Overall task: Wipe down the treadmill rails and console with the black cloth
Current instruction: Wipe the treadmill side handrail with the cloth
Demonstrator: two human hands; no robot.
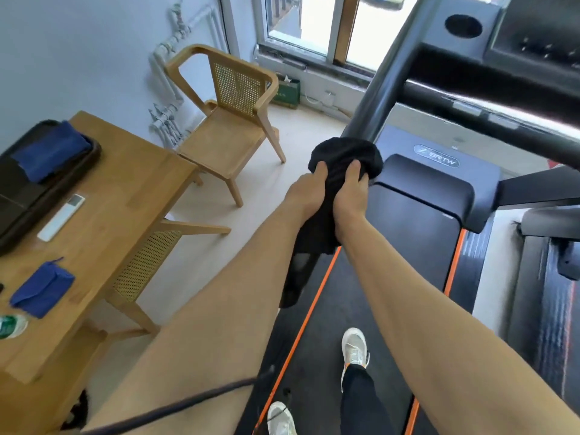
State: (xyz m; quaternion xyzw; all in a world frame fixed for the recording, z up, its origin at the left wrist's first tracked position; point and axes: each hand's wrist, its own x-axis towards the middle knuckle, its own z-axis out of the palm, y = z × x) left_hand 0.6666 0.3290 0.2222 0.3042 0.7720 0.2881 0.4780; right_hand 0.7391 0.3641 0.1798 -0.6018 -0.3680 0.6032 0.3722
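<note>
The black cloth (343,155) is wrapped around the treadmill's left rail (381,89), a dark tube that slopes down from the console (508,36) at the top right. My left hand (306,191) and my right hand (351,191) both grip the cloth side by side, just below the bunched part on the rail. A loose tail of the cloth hangs down between my forearms. The lower end of the rail is hidden under the cloth and my hands. I stand on the treadmill belt (370,277), with both shoes on it.
A wooden table (110,196) stands to the left with a dark tray (18,196), two blue cloths, a white remote (61,216) and a bottle cap. Two wooden chairs (229,120) stand beside it. A second treadmill (549,293) is on the right, a window ahead.
</note>
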